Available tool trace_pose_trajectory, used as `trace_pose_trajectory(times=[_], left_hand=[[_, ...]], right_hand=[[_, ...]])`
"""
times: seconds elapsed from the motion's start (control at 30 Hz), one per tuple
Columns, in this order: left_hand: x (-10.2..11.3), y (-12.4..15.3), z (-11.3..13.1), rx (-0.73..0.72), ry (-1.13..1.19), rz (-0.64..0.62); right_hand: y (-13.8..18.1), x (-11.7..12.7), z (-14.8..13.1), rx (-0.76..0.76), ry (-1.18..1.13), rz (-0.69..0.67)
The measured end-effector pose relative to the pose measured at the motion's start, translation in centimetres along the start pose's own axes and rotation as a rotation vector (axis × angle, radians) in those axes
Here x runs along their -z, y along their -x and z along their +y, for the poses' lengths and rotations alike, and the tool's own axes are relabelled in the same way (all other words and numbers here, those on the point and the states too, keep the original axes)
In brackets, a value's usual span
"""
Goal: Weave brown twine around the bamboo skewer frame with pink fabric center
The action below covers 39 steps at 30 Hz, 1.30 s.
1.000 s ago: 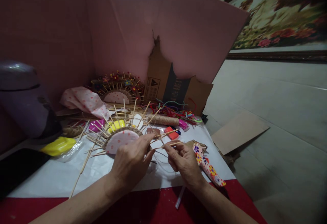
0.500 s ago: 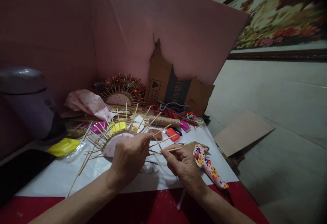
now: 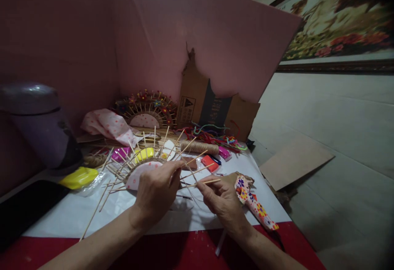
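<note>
A half-round woven piece [image 3: 144, 173] with a pink dotted face and thin wooden sticks fanning out from its rim lies in front of me. Over its right end, my left hand [image 3: 158, 186] is closed, thumb and forefinger pinching the twine beside the sticks; its other fingers are curled out of sight. To the right, my right hand [image 3: 220, 198] pinches one outer stick [image 3: 212, 181] near its tip. Thin twine [image 3: 191, 172] crosses the sticks between my hands, and a loose length hangs below my right fingertips.
Behind are a twine roll [image 3: 200, 147], clay packets in yellow, red and magenta, and pipe cleaners [image 3: 212, 132]. A finished-looking decorated fan [image 3: 144, 108] leans by torn cardboard [image 3: 197, 97]. A purple bottle [image 3: 40, 126] stands left; a flower-patterned object [image 3: 257, 204] lies right.
The view has shifted slightly, moving everything a little right and down in the picture. Both hands keep nearly the same pose and grip.
</note>
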<state>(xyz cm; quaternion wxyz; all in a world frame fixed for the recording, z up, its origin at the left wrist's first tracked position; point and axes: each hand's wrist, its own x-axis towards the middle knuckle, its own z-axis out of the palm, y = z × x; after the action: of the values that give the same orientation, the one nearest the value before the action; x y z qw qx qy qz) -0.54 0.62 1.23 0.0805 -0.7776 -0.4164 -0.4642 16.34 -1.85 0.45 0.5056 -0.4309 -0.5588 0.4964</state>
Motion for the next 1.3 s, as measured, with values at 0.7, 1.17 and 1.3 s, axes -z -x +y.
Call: trace_pose_trajectory(times=[0.7,1.17,1.3], left_hand=[[3.5,2.5,1.6,1.113,0.949,-0.253],[2.9,2.7,4.9,1.57,1.737,0.336],[3.3,2.8,5.4,1.501,1.776,0.306]], right_hand=[[0.9,0.1,0.0,0.115,0.127,0.012],[4.0,-0.7,-0.5,0.534,0.279,-0.077],[4.9,-0.5,-0.7,0.707,0.387,-0.034]])
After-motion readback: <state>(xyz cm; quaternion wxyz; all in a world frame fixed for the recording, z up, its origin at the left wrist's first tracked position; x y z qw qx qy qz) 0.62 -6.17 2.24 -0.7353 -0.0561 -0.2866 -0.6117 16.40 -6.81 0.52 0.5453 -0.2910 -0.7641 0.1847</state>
